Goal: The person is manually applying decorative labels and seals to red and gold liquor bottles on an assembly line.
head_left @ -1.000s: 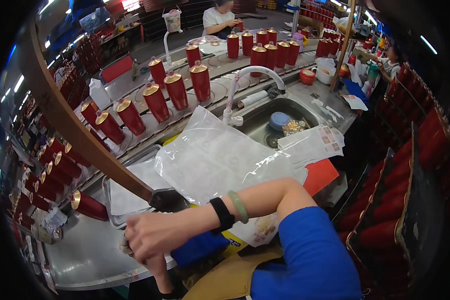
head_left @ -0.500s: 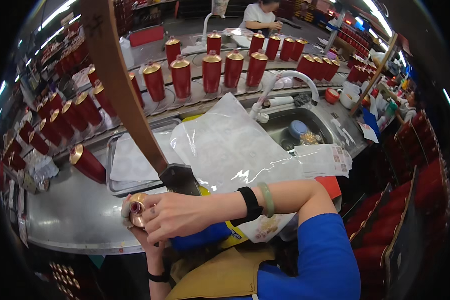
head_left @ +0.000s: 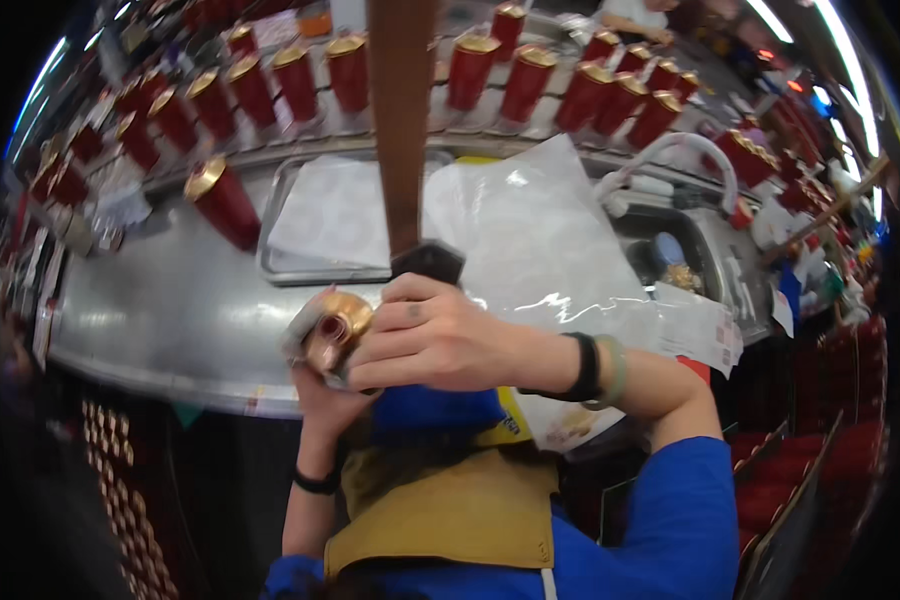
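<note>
A bottle point(head_left: 346, 308) with a shiny gold shoulder and a small dark red mouth is in front of me, its mouth facing up toward my head. My left hand point(head_left: 322, 395) wraps round it from the left and below, with something greyish over the finger or thumb there. From the right, the curled fingers of my right hand point(head_left: 432, 335) close against the bottle's side. Both hands hide most of its body. Near the left of the metal counter point(head_left: 160, 290) a red bottle with a gold shoulder point(head_left: 222, 203) stands by itself.
A brown post point(head_left: 402, 130) rises from the counter right beyond my hands. Left of it is a metal tray point(head_left: 270, 262) with white sheets; right of it lies a clear plastic-covered sheet point(head_left: 515, 235). A sink point(head_left: 705, 250) with a white tap point(head_left: 685, 145) is farther right. Red bottles point(head_left: 473, 75) line the back.
My head view has shifted, so the post and counter sit farther right. The bottle stays between my hands; my right hand has moved off its top to the right side, showing more gold shoulder.
</note>
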Action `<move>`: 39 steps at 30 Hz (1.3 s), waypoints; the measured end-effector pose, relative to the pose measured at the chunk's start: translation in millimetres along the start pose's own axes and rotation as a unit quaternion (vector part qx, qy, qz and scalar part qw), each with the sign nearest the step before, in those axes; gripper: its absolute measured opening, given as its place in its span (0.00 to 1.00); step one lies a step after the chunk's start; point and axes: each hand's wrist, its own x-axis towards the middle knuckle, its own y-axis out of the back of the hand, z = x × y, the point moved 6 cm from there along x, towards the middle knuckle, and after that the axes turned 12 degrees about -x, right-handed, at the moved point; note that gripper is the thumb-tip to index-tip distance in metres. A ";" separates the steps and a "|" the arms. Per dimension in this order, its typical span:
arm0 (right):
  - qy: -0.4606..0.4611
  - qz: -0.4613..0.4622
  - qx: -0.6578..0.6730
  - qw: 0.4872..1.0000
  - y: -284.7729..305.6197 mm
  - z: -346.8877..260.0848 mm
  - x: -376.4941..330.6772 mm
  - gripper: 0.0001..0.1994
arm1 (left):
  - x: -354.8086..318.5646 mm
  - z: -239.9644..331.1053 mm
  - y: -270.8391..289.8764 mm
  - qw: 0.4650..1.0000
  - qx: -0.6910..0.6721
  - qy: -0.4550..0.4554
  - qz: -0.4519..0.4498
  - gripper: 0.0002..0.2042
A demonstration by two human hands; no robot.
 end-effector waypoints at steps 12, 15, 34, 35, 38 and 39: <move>-0.250 -0.115 0.070 0.959 -15.9 -0.3 -23.3 0.16 | 2.8 6.2 -14.7 0.988 0.008 -0.042 0.148 0.44; -0.410 -0.080 0.060 0.907 -13.2 22.1 -35.8 0.16 | 3.2 6.8 -15.4 0.989 0.034 -0.003 0.141 0.46; -0.225 -0.120 0.157 0.954 -65.7 80.0 39.8 0.12 | 15.9 -0.6 -0.3 0.995 0.018 0.101 0.001 0.42; -0.274 -0.163 0.131 0.939 -65.6 80.7 30.7 0.12 | 15.3 0.2 -0.7 0.995 0.028 0.098 -0.016 0.41; -0.384 -0.215 0.072 0.895 -58.3 82.3 7.1 0.12 | 12.4 -1.4 0.2 0.996 0.023 0.085 0.003 0.48; -0.349 -0.200 -0.073 0.913 -46.4 81.6 8.3 0.13 | 11.2 -3.3 0.3 0.995 0.043 0.087 -0.001 0.49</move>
